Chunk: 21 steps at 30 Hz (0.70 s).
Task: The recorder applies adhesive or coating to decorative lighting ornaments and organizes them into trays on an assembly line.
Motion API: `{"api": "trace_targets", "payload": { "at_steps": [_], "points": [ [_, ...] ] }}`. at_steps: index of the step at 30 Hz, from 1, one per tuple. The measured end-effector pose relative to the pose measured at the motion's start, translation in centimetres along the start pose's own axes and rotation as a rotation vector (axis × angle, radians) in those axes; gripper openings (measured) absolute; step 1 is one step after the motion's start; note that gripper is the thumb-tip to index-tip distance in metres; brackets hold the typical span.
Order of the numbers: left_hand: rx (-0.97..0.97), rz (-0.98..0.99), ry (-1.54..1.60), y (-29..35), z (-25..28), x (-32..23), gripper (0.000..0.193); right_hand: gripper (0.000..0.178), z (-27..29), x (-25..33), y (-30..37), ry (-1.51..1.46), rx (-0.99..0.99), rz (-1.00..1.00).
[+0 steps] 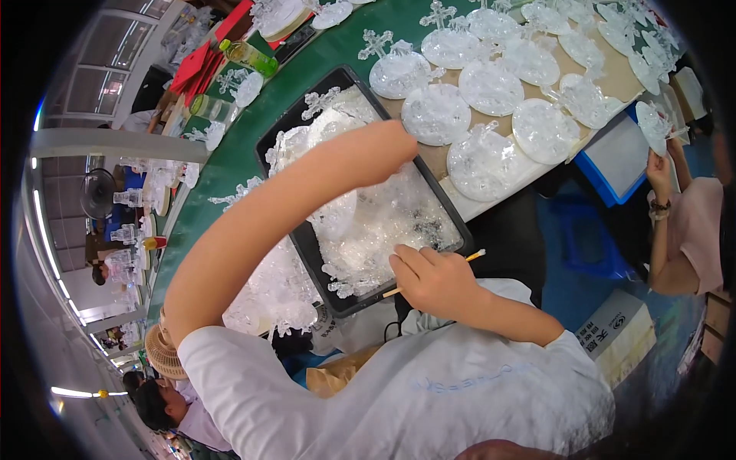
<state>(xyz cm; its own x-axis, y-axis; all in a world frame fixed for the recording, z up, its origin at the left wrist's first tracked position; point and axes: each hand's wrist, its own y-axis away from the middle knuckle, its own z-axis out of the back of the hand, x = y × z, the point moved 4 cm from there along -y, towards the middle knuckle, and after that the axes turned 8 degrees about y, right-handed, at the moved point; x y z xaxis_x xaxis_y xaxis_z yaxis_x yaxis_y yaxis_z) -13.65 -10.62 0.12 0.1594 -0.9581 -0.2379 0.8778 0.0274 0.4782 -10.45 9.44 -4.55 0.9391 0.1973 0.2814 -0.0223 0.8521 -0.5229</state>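
Note:
My right hand (437, 280) is closed around a thin brush (474, 255) with a wooden handle, at the near right rim of a black tray (313, 270). Glittering white granules (383, 245) fill much of the tray, with clear ornate plastic-looking pieces among them. My left arm stretches across the tray, and my left hand (387, 153) is over its far right side. The fingers of that hand are turned away and hidden, so what they hold, if anything, does not show. A pale rounded piece (336, 217) lies under the left forearm.
Several clear round pieces with crosses (491, 88) stand on a board at the far right. More clear pieces (276, 295) lie left of the tray. A green bottle (249, 57) is on the green table (207, 184). At right, another person's hand (658, 172) holds a clear disc.

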Motion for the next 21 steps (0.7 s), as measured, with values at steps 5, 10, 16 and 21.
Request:
{"api": "trace_targets", "payload": {
  "at_steps": [5,10,16,21],
  "points": [
    [0.255,0.154,-0.034,0.0,1.2,-2.1,0.023,0.033,1.3,-0.3,0.2,-0.044,-0.014,0.045],
    [-0.171,-0.131,-0.065,2.8,-0.6,-3.0,0.016,0.031,3.8,-1.1,0.7,-0.103,-0.082,0.081],
    [-0.202,-0.22,-0.058,7.6,-3.1,-5.7,0.01,0.025,4.7,-3.5,1.1,-0.255,-0.165,-0.028],
    [-0.396,-0.079,0.36,12.2,-3.3,-1.4,0.016,0.024,4.3,-1.7,-5.2,-0.432,0.132,0.084]
  ]
}}
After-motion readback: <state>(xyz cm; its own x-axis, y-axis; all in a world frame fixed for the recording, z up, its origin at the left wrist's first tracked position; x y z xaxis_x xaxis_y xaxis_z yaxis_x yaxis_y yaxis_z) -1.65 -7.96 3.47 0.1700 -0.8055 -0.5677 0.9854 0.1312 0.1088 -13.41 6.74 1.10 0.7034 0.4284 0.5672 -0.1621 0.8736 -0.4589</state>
